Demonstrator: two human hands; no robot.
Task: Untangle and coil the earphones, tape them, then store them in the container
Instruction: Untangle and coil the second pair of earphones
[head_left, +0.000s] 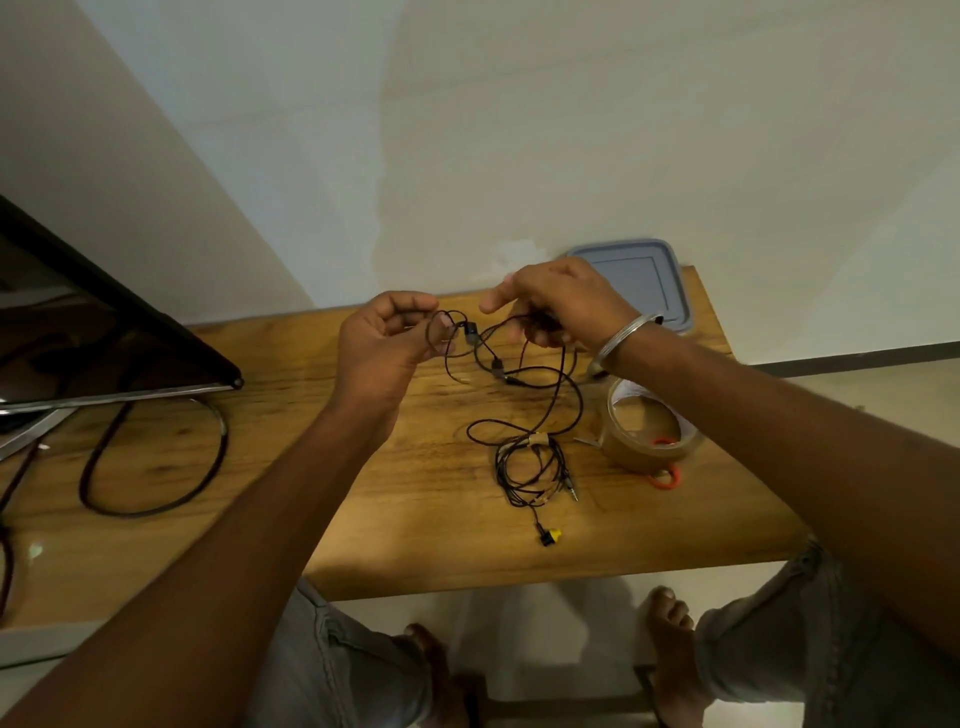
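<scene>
**Still untangling; nothing stored**

Head view: the left hand (384, 338) pinches a small loop of the dark earphone cable (483, 345), with its fingers curled round it. The right hand (561, 306) grips the other end of the tangle in bent fingers. The strands hang between the two hands above the wooden table (395, 499).

Nearer the person, a coiled bundle (535, 462) with a tan strip of tape across it lies on the table. A strand runs up from it toward the hands, and I cannot tell whether it is a separate pair. So coiling and taping look partly done, and storing is still to come.

The tape roll (649, 431) stands just beside the bundle. The container (641, 280) sits at the far edge with its grey lid on, so its contents are hidden.
</scene>
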